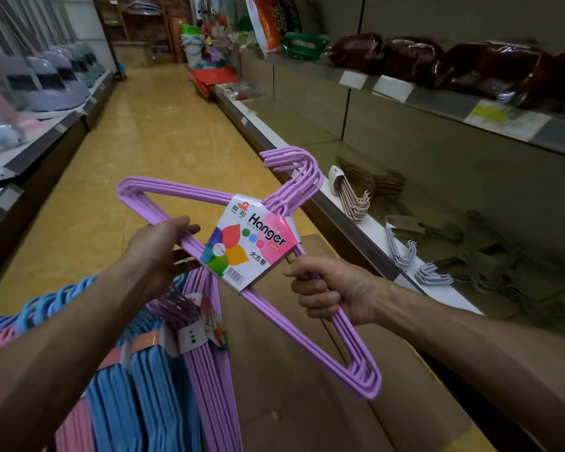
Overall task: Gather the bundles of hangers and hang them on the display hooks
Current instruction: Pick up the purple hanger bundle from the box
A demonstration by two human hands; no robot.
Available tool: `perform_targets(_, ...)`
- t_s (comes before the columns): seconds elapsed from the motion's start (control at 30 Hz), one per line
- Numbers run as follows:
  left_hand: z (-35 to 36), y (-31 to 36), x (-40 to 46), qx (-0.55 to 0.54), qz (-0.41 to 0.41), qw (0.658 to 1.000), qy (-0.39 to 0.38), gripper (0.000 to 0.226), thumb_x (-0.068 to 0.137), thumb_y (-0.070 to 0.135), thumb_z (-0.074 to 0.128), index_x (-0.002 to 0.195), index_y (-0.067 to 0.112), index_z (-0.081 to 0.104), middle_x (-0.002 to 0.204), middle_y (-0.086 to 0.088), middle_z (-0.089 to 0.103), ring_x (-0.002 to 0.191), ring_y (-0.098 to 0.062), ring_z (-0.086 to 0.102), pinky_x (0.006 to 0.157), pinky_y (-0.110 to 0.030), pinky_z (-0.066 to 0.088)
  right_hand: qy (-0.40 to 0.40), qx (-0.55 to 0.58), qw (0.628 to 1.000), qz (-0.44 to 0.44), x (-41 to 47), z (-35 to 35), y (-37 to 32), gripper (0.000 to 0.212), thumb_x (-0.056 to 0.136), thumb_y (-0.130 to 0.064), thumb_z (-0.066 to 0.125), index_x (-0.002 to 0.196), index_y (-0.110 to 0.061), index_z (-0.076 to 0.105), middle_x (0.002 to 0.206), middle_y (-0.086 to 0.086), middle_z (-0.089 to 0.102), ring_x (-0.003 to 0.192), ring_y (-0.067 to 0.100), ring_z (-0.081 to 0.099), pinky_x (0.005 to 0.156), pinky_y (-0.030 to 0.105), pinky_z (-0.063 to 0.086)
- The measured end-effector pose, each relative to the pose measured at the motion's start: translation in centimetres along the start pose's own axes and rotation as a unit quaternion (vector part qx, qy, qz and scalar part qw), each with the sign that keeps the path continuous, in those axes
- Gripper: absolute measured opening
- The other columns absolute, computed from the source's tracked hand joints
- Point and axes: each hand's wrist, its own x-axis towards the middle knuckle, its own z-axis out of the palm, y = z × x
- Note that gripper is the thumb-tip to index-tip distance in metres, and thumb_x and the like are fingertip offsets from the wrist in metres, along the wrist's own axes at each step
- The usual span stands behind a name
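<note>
Purple hanger bundle [190,220] is up in front of the person, tilted, hooks pointing up-right toward the shelf. Right hand [331,291] is closed in a fist round the bundle's lower arm, just below the paper label [250,238]. Left hand [162,243] holds the other arm, fingers fairly straight along the bars with the thumb behind.

Handling guess: light, stiff plastic, bars smooth and likely to slide against each other; the label band is all that keeps them together, so grip the bars, not the paper. Hold near the neck to steer the hooks.

More purple and blue bundles [150,386] hang below the left forearm, pink ones at the far left. Cardboard box [291,370] sits underneath. Lower shelf [405,265] on the right carries other hanger bundles. No display hooks visible; can't tell where they are. Box edge and shelf lip lie between the person and the shelf.
</note>
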Motion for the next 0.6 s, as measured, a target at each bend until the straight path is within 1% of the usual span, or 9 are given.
perform_targets(0.03, 0.0, -0.2, 0.2, 0.031, 0.002, 1.000, 0.006, 0.025, 0.100, 0.021, 0.053, 0.118, 0.004, 0.058, 0.115, -0.011, 0.065, 0.080, -0.025, 0.067, 0.066, -0.038, 0.055, 0.017, -0.016, 1.000, -0.012, 0.0, -0.1, 0.1, 0.039, 0.092, -0.015, 0.061, 0.054, -0.021, 0.053, 0.046, -0.008, 0.038, 0.034, 0.004, 0.032, 0.036, 0.014, 0.026)
perform_targets(0.1, -0.2, -0.6, 0.6, 0.071, 0.012, 0.997, 0.011, 0.041, 0.100, 0.022, 0.053, 0.136, 0.004, 0.048, 0.120, -0.013, 0.061, 0.089, -0.028, 0.066, 0.075, -0.040, 0.055, 0.055, -0.056, 0.996, -0.036, 0.3, -0.3, 0.4, 0.036, 0.093, -0.012, 0.060, 0.058, -0.021, 0.059, 0.048, -0.005, 0.039, 0.036, 0.006, 0.033, 0.036, 0.016, 0.028)
perform_targets(0.17, -0.3, -0.7, 0.9, 0.112, 0.034, 0.993, 0.018, 0.057, 0.099, 0.024, 0.056, 0.150, 0.010, 0.034, 0.132, -0.013, 0.055, 0.101, -0.031, 0.065, 0.079, -0.041, 0.053, 0.102, -0.108, 0.987, -0.056, 0.7, -0.5, 1.1, 0.023, 0.093, -0.011, 0.061, 0.071, -0.016, 0.061, 0.049, -0.004, 0.042, 0.038, 0.008, 0.035, 0.038, 0.019, 0.030)
perform_targets(0.2, -0.4, -0.7, 1.0, 0.132, 0.048, 0.990, 0.019, 0.060, 0.099, 0.025, 0.057, 0.151, 0.012, 0.031, 0.133, -0.013, 0.054, 0.104, -0.032, 0.064, 0.079, -0.040, 0.052, 0.126, -0.139, 0.980, -0.062, 1.0, -0.6, 1.5, 0.014, 0.093, -0.012, 0.062, 0.079, -0.014, 0.062, 0.050, -0.004, 0.044, 0.039, 0.008, 0.037, 0.039, 0.019, 0.031)
perform_targets(0.23, -0.4, -0.6, 1.1, 0.148, 0.063, 0.987, 0.018, 0.059, 0.098, 0.026, 0.058, 0.150, 0.014, 0.033, 0.132, -0.012, 0.055, 0.104, -0.031, 0.064, 0.078, -0.039, 0.051, 0.149, -0.165, 0.973, -0.063, 1.2, -0.5, 1.9, 0.005, 0.093, -0.014, 0.063, 0.089, -0.011, 0.064, 0.051, -0.004, 0.047, 0.040, 0.009, 0.039, 0.039, 0.020, 0.033)
perform_targets(0.33, -0.5, -0.5, 1.1, 0.172, 0.098, 0.980, 0.015, 0.048, 0.097, 0.027, 0.060, 0.141, 0.015, 0.044, 0.128, -0.011, 0.059, 0.097, -0.026, 0.068, 0.076, -0.038, 0.053, 0.206, -0.193, 0.958, -0.053, 2.1, -0.5, 3.2, 0.027, 0.090, -0.019, 0.068, 0.109, -0.001, 0.065, 0.060, 0.003, 0.054, 0.044, 0.010, 0.042, 0.041, 0.021, 0.037)
perform_targets(0.4, -0.5, -0.5, 0.9, 0.178, 0.111, 0.978, 0.018, 0.040, 0.098, 0.027, 0.059, 0.135, 0.016, 0.049, 0.125, -0.011, 0.061, 0.094, -0.024, 0.069, 0.075, -0.037, 0.053, 0.226, -0.188, 0.954, -0.050, 2.6, -0.3, 3.8, 0.031, 0.089, -0.021, 0.070, 0.110, 0.001, 0.065, 0.064, 0.008, 0.056, 0.044, 0.011, 0.043, 0.040, 0.022, 0.038)
perform_targets(0.53, -0.6, -0.7, 0.4, 0.205, 0.143, 0.968, 0.004, 0.033, 0.099, 0.025, 0.057, 0.131, 0.016, 0.053, 0.119, -0.008, 0.063, 0.094, -0.021, 0.068, 0.079, -0.037, 0.055, 0.248, -0.168, 0.953, -0.042, 4.5, -0.1, 5.5, 0.031, 0.087, -0.024, 0.074, 0.104, 0.000, 0.064, 0.052, -0.001, 0.055, 0.039, 0.010, 0.044, 0.037, 0.021, 0.039)
perform_targets(0.6, -0.6, -0.7, 0.4, 0.224, 0.158, 0.962, 0.003, 0.031, 0.099, 0.023, 0.056, 0.129, 0.016, 0.055, 0.115, -0.006, 0.065, 0.093, -0.018, 0.068, 0.085, -0.041, 0.056, 0.262, -0.176, 0.948, -0.040, 5.4, 0.1, 6.3, 0.031, 0.086, -0.027, 0.076, 0.098, -0.001, 0.064, 0.050, -0.002, 0.055, 0.037, 0.010, 0.044, 0.038, 0.021, 0.039)
